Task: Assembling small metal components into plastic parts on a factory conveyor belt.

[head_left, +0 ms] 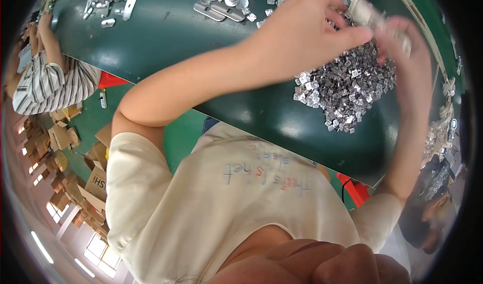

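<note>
Whitish elongated object, blurred, is held above the heap of small silvery square metal pieces on the dark green table. I see the right hand closed around it; the left hand is half curled beside, its grip I cannot tell.

Dark green on the tabletop, silver-grey across the heaped small pieces, whitish on the held item, cream with blue and red lettering on the shirt, dark-and-white stripes on the co-worker's top.
</note>
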